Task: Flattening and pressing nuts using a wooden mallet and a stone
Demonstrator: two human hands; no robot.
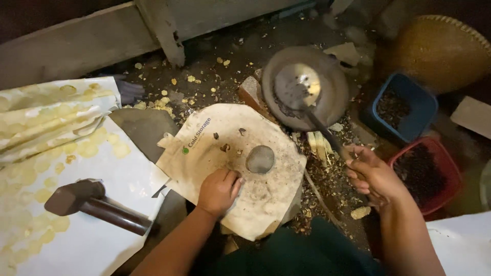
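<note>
Head view: left hand (219, 190) resting curled on dirty cream cloth sack (230, 168), fingers empty, near dark round stone (260, 159). Right hand (369, 174) gripping long dark ladle handle (322, 130), perforated scoop lying in grey metal pan (327, 105).

Cloth (266, 194) at centre w/ flat stone (260, 159) on it; left hand (219, 191) on cloth, lower left of stone; pan (305, 87) upper right, handle running to right hand (372, 175); hammer (94, 205) lower left on sheet (123, 179); two tubs (409, 133) far right.
</note>
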